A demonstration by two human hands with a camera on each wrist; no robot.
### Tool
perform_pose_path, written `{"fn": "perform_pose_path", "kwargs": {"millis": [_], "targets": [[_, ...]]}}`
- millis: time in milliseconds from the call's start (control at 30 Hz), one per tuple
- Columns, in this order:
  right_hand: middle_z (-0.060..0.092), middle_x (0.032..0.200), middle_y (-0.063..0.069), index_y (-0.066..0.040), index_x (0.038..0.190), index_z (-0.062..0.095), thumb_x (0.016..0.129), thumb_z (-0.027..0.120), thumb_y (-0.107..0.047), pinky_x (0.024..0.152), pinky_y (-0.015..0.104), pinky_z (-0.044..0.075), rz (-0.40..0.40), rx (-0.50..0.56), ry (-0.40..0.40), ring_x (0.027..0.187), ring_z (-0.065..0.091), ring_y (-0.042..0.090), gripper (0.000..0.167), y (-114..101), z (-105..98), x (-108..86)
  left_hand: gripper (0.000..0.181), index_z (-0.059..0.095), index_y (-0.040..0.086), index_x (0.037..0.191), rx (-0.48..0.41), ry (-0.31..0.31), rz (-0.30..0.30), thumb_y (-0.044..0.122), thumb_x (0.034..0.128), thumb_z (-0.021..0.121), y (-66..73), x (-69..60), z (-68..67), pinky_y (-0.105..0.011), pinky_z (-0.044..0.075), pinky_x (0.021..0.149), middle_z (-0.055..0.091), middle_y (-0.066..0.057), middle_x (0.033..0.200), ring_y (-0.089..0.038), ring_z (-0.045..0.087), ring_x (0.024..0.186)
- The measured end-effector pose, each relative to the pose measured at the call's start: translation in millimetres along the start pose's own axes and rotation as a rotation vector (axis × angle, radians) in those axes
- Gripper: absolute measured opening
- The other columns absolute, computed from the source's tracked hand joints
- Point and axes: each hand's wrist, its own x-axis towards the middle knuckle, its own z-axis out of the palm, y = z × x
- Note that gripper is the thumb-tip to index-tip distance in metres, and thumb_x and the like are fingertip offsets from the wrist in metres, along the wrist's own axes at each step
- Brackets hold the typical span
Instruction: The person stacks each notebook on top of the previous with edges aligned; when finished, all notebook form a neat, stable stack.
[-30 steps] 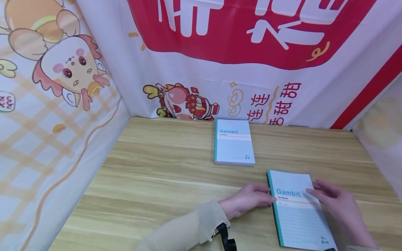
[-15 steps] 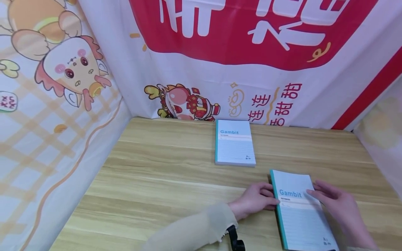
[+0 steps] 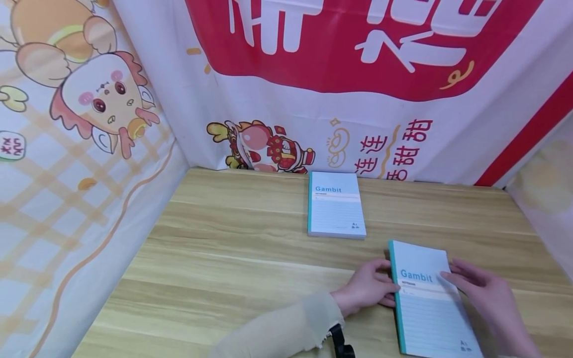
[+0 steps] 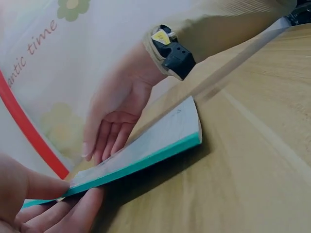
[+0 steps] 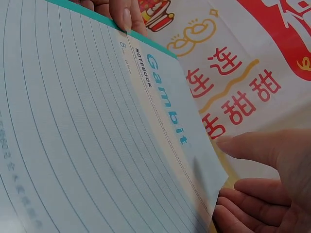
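A Gambit notebook (image 3: 429,298) with a pale cover and a teal spine lies at the table's front right, its spine side raised off the wood. My left hand (image 3: 368,287) pinches that spine, thumb on the cover and fingers underneath, as the left wrist view shows. At the opposite edge is my right hand (image 3: 488,293), its fingers against the notebook's side and its thumb just over the cover. The right wrist view shows this thumb (image 5: 252,145) apart from the printed surface. A second Gambit notebook (image 3: 336,209) lies flat near the back of the table.
The wooden table (image 3: 224,238) meets a white and red printed cloth (image 3: 268,89) at the back. Another printed cloth (image 3: 89,209) hangs along the left side. A black wrist camera (image 3: 342,343) sits below the left cuff.
My left hand has moved a little to the right along with the spine edge, and that edge has risen slightly. The right hand and the far notebook have hardly moved.
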Motion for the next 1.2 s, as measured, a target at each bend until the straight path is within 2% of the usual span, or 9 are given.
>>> {"fn": "perform_pose_path", "kwargs": {"millis": [200,333,433,567,833,967,1067,1100,1200], "targets": [[0.035,0.158,0.024,-0.013,0.160,0.026,0.079,0.066,-0.078,0.103,0.066,0.038,0.052,-0.002,-0.060,0.142,0.032,0.047,0.112,-3,-1,3.5,0.049,0.060,0.016,0.137,0.053,0.038,0.015,0.001,0.0918,0.072,7.4,3.3,-12.7,-0.033,0.062,0.064,0.070,-0.004,0.090,-0.022,0.070,0.072],[0.034,0.157,0.029,-0.006,0.160,0.025,0.083,0.060,-0.080,0.094,0.054,0.047,-0.005,-0.046,-0.113,0.135,0.041,0.045,0.112,-7,4,1.5,0.050,0.058,0.017,0.140,0.064,0.046,0.053,0.003,0.0934,0.071,10.9,6.8,-25.1,-0.033,0.062,0.067,0.069,-0.003,0.095,-0.021,0.070,0.075],[0.037,0.154,0.031,0.000,0.158,0.029,0.086,0.057,-0.078,0.086,0.042,0.053,-0.060,-0.056,-0.144,0.128,0.049,0.041,0.109,-11,9,-0.9,0.051,0.058,0.016,0.141,0.060,0.061,0.068,0.003,0.0936,0.071,13.1,9.7,-34.5,-0.033,0.062,0.069,0.069,-0.002,0.097,-0.021,0.070,0.077],[0.045,0.150,0.028,0.001,0.154,0.036,0.088,0.060,-0.073,0.081,0.032,0.058,-0.116,-0.035,-0.155,0.124,0.056,0.036,0.101,-14,18,-4.4,0.052,0.057,0.014,0.142,0.035,0.087,0.074,0.002,0.0937,0.071,18.4,12.7,-47.7,-0.035,0.062,0.072,0.070,-0.004,0.099,-0.022,0.070,0.081],[0.060,0.137,0.020,-0.003,0.152,0.043,0.091,0.071,-0.056,0.079,0.027,0.057,-0.157,0.074,-0.189,0.101,0.067,0.013,0.086,-23,32,-9.3,0.050,0.054,0.006,0.143,0.001,0.107,0.102,0.002,0.0949,0.069,28.0,16.4,-69.3,-0.036,0.062,0.074,0.071,-0.006,0.102,-0.023,0.070,0.084],[0.058,0.140,0.021,-0.002,0.152,0.042,0.090,0.069,-0.060,0.080,0.024,0.056,-0.162,0.076,-0.175,0.111,0.066,0.020,0.090,-26,35,-6.9,0.036,0.058,0.002,0.132,-0.027,0.107,0.108,0.005,0.0974,0.067,32.9,15.0,-76.5,-0.035,0.062,0.076,0.071,-0.007,0.101,-0.023,0.071,0.086],[0.052,0.146,0.022,-0.003,0.154,0.040,0.089,0.066,-0.064,0.092,0.028,0.053,-0.169,0.085,-0.180,0.128,0.055,0.030,0.092,-30,35,-5.2,0.029,0.060,0.002,0.127,-0.056,0.106,0.113,0.007,0.0984,0.067,35.3,14.0,-81.4,-0.035,0.061,0.078,0.071,-0.008,0.101,-0.022,0.071,0.089],[0.049,0.149,0.022,-0.003,0.155,0.039,0.089,0.065,-0.065,0.097,0.032,0.051,-0.169,0.088,-0.181,0.133,0.050,0.032,0.093,-32,35,-4.6,0.031,0.061,0.003,0.128,-0.066,0.101,0.116,0.008,0.0985,0.067,35.9,13.7,-83.1,-0.035,0.061,0.079,0.072,-0.008,0.101,-0.022,0.072,0.089],[0.046,0.152,0.021,-0.005,0.156,0.037,0.091,0.064,-0.064,0.100,0.033,0.049,-0.179,0.133,-0.182,0.135,0.047,0.029,0.092,-39,36,-1.8,0.042,0.057,0.007,0.139,-0.079,0.060,0.125,0.010,0.0989,0.067,38.1,11.8,-88.6,-0.035,0.061,0.079,0.073,-0.009,0.101,-0.024,0.072,0.089]]}}
